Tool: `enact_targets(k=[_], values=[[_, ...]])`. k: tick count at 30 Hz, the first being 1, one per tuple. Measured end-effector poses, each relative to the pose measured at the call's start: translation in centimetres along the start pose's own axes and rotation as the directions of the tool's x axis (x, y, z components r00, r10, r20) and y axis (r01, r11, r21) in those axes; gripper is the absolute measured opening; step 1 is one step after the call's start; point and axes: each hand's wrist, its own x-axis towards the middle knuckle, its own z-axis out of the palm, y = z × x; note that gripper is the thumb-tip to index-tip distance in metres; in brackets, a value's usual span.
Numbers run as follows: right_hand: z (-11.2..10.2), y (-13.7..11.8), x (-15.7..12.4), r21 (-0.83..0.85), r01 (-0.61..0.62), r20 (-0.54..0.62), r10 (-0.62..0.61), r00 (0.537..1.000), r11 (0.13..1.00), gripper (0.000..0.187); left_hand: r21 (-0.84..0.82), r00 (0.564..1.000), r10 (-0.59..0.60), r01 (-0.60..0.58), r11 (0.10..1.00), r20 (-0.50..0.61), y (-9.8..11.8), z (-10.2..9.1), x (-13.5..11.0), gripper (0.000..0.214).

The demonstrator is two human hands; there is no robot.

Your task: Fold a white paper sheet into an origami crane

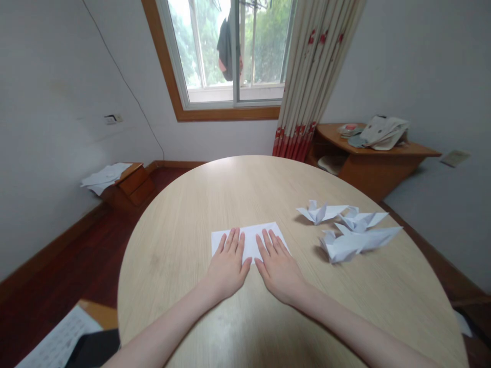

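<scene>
The white paper [249, 246] lay flat near the middle of the round, pale, wood-grained tabletop [169, 230], a smooth, straight-edged oblong seemingly not yet shaped. The left hand [228, 267] and right hand [279, 266] rested palm-down on it, fingers extended, gripping nothing. Toward the tabletop's right edge sat three crisp, angular folded paper pieces [353, 242], apparently finished.

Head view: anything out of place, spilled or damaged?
Only a mild one: loose papers on the low cabinet at left overhang its edge, so they look untidy. On the round table, nothing stands out: the left hand and right hand rest on white paper, with no visible spill or tear.
</scene>
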Motion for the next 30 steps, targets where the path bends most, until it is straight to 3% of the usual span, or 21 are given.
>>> enact_targets(k=[6,13,22,30], values=[[0.1,0.6,0.2,0.053,-0.006,0.028,0.004,1.0,0.999,0.058,0.019,1.0,-0.004,0.003,1.0,0.025,0.2,0.0,0.1,0.059],[-1.0,1.7,0.4,0.085,0.027,0.107,-0.036,0.994,0.996,0.049,-0.045,0.997,0.011,-0.008,0.999,0.071,-1.2,-0.5,0.1,0.065],[-0.7,3.3,0.1,0.09,0.075,0.062,-0.081,0.995,0.993,0.049,-0.188,0.965,0.127,-0.084,0.979,0.231,-3.6,-2.1,0.2,0.062],[-1.1,5.1,0.1,0.025,-0.048,0.14,0.044,0.989,0.999,0.051,-0.276,0.922,0.082,0.028,0.961,0.379,-6.3,-3.8,0.0,0.067]])
